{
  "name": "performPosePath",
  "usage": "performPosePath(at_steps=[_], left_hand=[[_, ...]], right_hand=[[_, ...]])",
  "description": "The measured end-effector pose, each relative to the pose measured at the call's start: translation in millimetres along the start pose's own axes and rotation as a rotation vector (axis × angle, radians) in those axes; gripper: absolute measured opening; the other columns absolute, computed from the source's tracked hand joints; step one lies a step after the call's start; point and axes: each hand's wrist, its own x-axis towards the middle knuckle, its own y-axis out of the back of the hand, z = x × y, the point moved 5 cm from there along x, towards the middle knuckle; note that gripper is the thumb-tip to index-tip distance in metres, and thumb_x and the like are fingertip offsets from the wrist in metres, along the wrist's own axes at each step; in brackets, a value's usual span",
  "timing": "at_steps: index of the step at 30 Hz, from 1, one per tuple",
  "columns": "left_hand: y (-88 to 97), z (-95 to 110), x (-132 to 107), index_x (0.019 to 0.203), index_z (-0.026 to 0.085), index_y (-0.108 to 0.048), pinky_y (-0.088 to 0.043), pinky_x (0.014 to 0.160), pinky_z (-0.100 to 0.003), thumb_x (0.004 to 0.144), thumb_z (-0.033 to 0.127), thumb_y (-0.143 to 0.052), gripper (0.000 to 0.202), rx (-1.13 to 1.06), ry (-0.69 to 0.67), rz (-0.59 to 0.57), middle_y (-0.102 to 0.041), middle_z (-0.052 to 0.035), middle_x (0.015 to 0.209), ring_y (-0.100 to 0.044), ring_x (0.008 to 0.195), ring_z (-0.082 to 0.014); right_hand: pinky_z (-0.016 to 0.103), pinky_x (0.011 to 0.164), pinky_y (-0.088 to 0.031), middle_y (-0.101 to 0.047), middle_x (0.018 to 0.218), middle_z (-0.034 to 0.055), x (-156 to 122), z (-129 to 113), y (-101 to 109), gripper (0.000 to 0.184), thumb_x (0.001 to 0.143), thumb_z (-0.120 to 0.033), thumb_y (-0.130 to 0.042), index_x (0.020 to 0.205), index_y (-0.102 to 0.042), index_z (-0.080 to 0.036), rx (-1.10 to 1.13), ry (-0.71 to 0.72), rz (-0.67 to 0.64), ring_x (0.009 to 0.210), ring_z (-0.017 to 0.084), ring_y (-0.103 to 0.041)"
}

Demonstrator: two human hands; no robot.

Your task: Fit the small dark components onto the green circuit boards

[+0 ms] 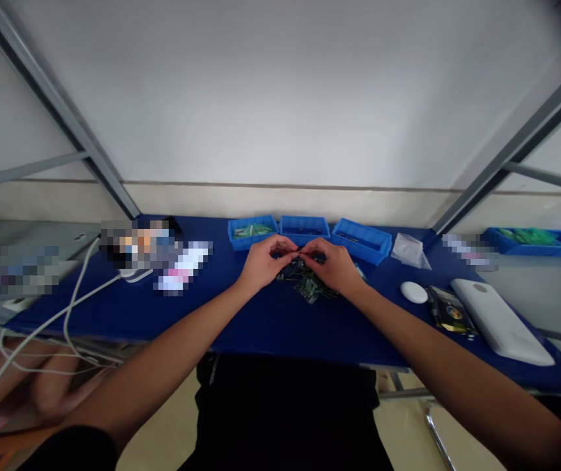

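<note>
My left hand [266, 263] and my right hand [333, 267] meet over the middle of the blue table [270, 330]. Thumb and fingers are pinched together on both, their tips almost touching around something small and dark that I cannot make out. Just under and in front of them lies a loose pile of small green and dark pieces [311, 289] that look like little circuit boards. Part of this pile is covered by my hands. Behind them stand three blue bins: a left bin [241, 244] with green pieces, a middle bin [287, 220] and a right bin [381, 252] with a few dark pieces.
To the right are a clear plastic bag [408, 250], a round white case [414, 292], a black packet [451, 310] and a long white device [503, 322]. White cables [71, 304] cross the left side, where another person's legs [57, 383] show below the table. Grey frame posts [71, 124] flank the table.
</note>
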Motion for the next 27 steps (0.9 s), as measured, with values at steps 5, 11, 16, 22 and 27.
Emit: performPosePath(at_steps=[5, 11, 16, 22, 27], left_hand=[[3.3, 4, 1, 0.111, 0.02, -0.071, -0.063, 0.094, -0.039, 0.101, 0.036, -0.069, 0.019, 0.044, -0.008, 0.008, -0.078, -0.0094, 0.119, -0.077, 0.102, -0.0221], [3.3, 7, 1, 0.112, 0.021, -0.072, -0.059, 0.096, -0.042, 0.103, 0.028, -0.064, 0.013, 0.405, -0.091, -0.071, -0.076, -0.007, 0.111, -0.073, 0.104, -0.0235], [-3.2, 1, -3, 0.117, 0.022, -0.074, -0.051, 0.113, -0.051, 0.096, 0.024, -0.072, 0.021, 0.572, -0.167, -0.18, -0.073, -0.0104, 0.126, -0.067, 0.124, -0.0288], [-6.0, -11, -6, 0.122, 0.021, -0.075, -0.055, 0.111, -0.047, 0.094, 0.025, -0.075, 0.028, 0.606, -0.116, -0.288, -0.072, -0.0103, 0.13, -0.071, 0.121, -0.0279], [-8.6, -9, -5, 0.119, 0.021, -0.076, -0.055, 0.11, -0.044, 0.096, 0.018, -0.071, 0.024, 0.57, -0.168, -0.33, -0.074, -0.0097, 0.125, -0.072, 0.118, -0.025]], right_hand=[[0.034, 0.075, -0.06, -0.077, 0.092, 0.0022, 1, 3, -2, 0.011, 0.092, -0.015, -0.066, 0.097, -0.072, -0.024, 0.023, 0.029, -0.026, 0.078, 0.019, -0.073], [0.041, 0.088, -0.063, -0.077, 0.11, 0.0078, 2, -6, 6, 0.024, 0.099, -0.015, -0.058, 0.109, -0.078, -0.025, -0.037, 0.106, 0.041, 0.099, 0.024, -0.075], [0.048, 0.107, -0.06, -0.076, 0.126, 0.01, 1, -8, 4, 0.028, 0.103, -0.023, -0.058, 0.124, -0.076, -0.026, -0.12, 0.138, 0.045, 0.119, 0.027, -0.072], [0.052, 0.112, -0.056, -0.073, 0.131, 0.0125, 3, -4, 8, 0.032, 0.106, -0.029, -0.056, 0.134, -0.071, -0.024, -0.284, 0.168, 0.025, 0.125, 0.03, -0.068], [0.058, 0.112, -0.049, -0.07, 0.129, 0.0182, 10, 15, 42, 0.043, 0.106, -0.045, -0.054, 0.134, -0.07, -0.017, -0.575, 0.013, 0.135, 0.123, 0.037, -0.062]])
